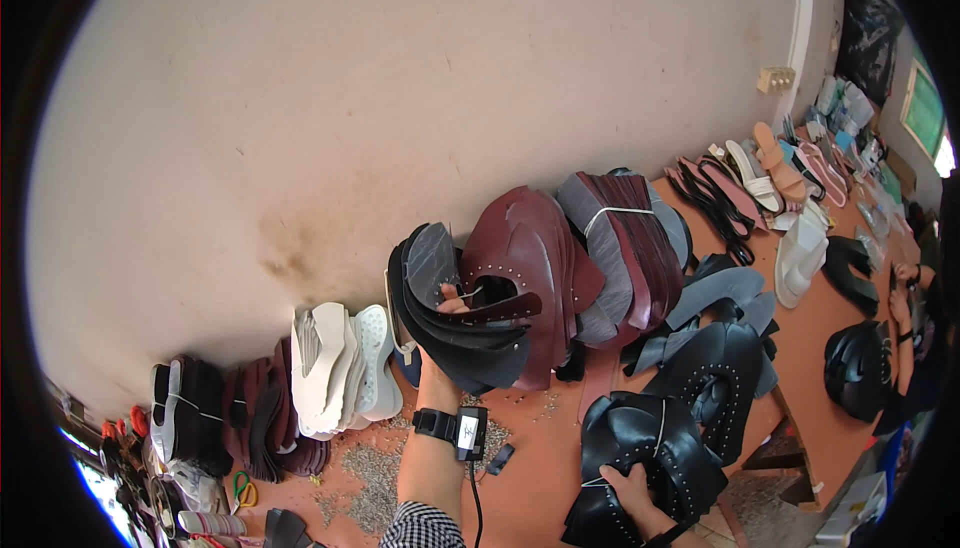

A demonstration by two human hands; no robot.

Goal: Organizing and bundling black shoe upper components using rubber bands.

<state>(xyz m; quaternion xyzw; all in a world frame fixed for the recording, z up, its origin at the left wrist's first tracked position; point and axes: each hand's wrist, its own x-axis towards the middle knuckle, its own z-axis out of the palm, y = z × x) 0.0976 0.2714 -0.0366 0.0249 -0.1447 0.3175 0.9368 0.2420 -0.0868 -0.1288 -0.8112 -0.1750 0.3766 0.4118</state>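
Up at the wall, the left hand [452, 300] is reaching into a stack of dark cut leather pieces [450, 323] leaning on the orange bench [800, 348], its fingers closing on a studded maroon strip [500, 306]. The right hand [630, 483] is lying spread, fingers apart, on a black studded bundle [640, 458]. Pulling the strip could be dragging neighbouring pieces loose, since the stack is leaning upright and the maroon pile [535, 273] is pressing against it.
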